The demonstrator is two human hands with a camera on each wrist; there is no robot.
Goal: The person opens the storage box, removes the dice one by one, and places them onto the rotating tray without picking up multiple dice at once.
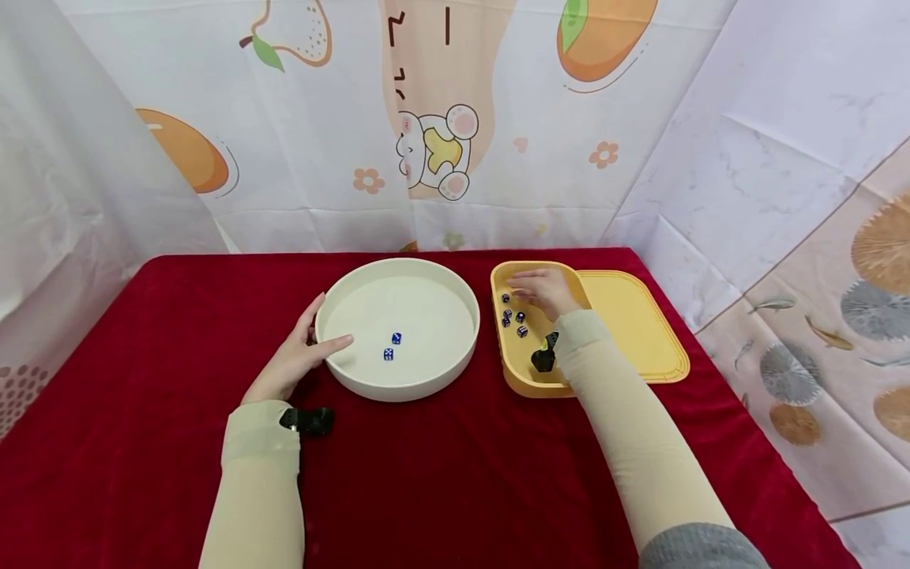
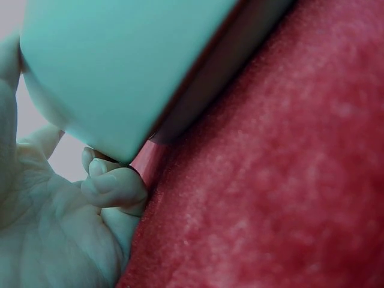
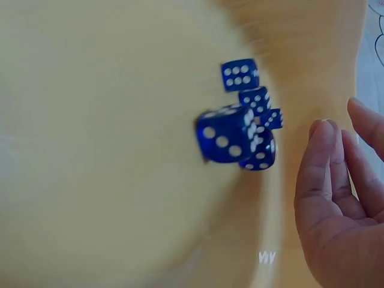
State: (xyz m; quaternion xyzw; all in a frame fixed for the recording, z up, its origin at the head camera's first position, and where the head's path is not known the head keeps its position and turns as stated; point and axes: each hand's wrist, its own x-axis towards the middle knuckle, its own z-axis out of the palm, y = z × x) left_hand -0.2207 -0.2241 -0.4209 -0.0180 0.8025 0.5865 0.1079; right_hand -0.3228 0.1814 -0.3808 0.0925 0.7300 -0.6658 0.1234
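Red velvet (image 1: 426, 482) is backed by fruit-printed curtains (image 1: 313, 182); a round white tray (image 1: 419, 304) is gripped by the left hand (image 1: 287, 365) — blue dice (image 3: 222, 150) are contained in a yellow box (image 1: 515, 362), near the loosely parted fingers of the right hand (image 1: 546, 291).

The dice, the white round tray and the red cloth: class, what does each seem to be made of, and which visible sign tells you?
Dice: probably plastic, fairly glossy, perhaps translucent; smooth blue faces show brighter patches near the edges.
White round tray: perhaps moulded plastic, smooth and matte; its wall looks even, though coated metal is possible.
Red cloth: likely velvet; fuzzy pile shows.
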